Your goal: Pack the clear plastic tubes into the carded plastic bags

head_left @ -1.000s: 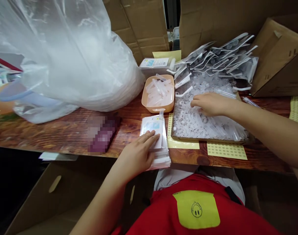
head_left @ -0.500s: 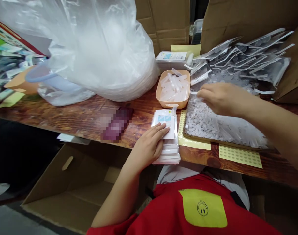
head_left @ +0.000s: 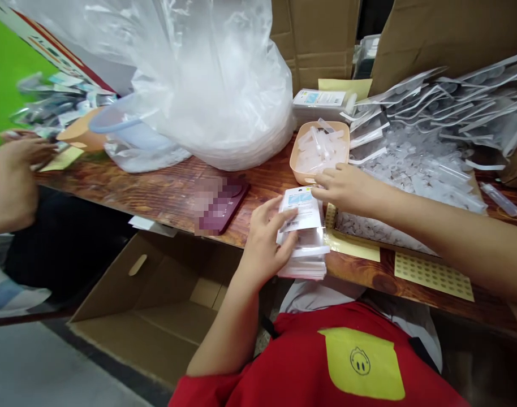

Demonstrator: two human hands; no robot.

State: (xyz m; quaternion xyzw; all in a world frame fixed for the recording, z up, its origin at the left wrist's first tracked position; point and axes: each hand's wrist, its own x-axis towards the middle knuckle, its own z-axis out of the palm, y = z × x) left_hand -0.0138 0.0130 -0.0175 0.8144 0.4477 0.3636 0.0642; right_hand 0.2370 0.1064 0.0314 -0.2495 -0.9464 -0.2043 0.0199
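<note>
Wood-grain tabletop point(head_left: 169, 189), stack of clear plastic packets with white edges point(head_left: 303, 270) at near edge, centre. White printed card with blue panels point(head_left: 301, 217) uppermost, barcode toward the near side.

Left hand point(head_left: 265, 237): laid over the stack's left side, fingers parted and bent, not closed round anything; fingertips on or just over the card. Right hand point(head_left: 345, 189): fingers bent at the card's far right corner; whether they pinch anything, cannot tell.

Just beyond the stack, peach oval plastic tub point(head_left: 298, 173) holding frosted clear tubes point(head_left: 322, 148). Right of the stack, shallow tray heaped with small whitish plastic pieces point(head_left: 381, 228), partly under the right forearm. Yellow sheet with rows of round dots point(head_left: 434, 275) near the tray, at the near edge.

Left of the stack, flat maroon object point(head_left: 232, 204), partly pixelated. Farther off, large bulging clear plastic bag point(head_left: 224, 102). Far left, a co-worker's hand point(head_left: 18, 152); what it holds is too blurred to tell.
</note>
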